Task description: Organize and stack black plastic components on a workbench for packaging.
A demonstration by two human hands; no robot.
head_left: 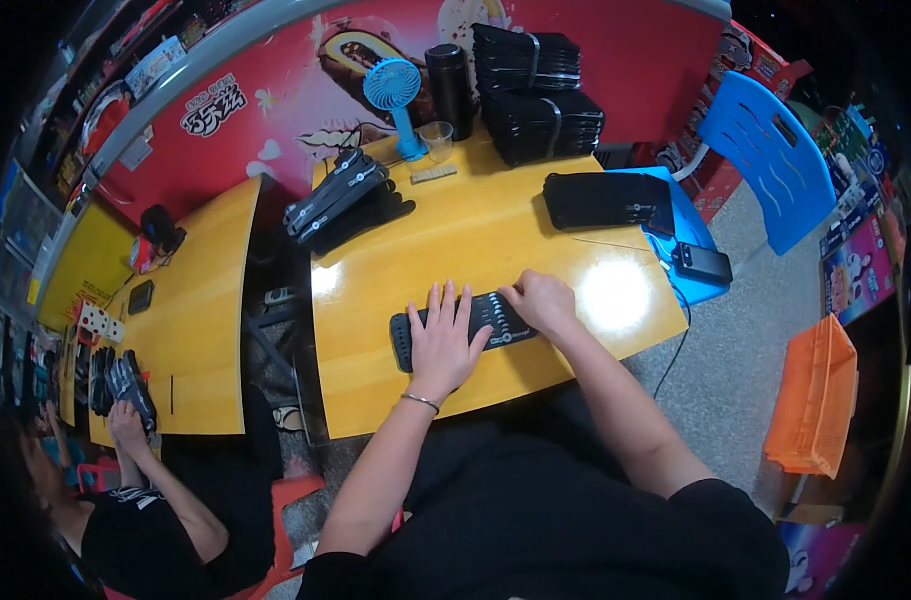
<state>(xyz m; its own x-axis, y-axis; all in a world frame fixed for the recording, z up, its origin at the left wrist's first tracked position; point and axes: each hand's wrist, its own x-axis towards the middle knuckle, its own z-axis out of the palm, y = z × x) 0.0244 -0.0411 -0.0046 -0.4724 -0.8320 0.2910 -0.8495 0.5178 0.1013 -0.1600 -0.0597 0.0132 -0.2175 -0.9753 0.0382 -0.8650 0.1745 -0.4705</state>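
Observation:
A flat black piece (403,345) with small white printing and a dark ribbed or holed left end lies on the yellow table before me. My left hand (442,340) rests flat on it, fingers spread, pressing its left half. At its right end my right hand (542,303) is closed, the fingers curled and pinching the edge; the fingertips are partly hidden. To the right, beyond that hand, lies a pile of similar flat black pieces (596,200). Another loose, fanned pile of black pieces (341,200) sits at the far left of the table.
Along the back stand a blue fan (394,90), a black bottle (449,90), a clear cup (437,140) and banded black bundles (546,125). A blue chair (771,150) holds a black phone-like device (703,264) with a cable. At another table, left, a person (136,500) handles black pieces.

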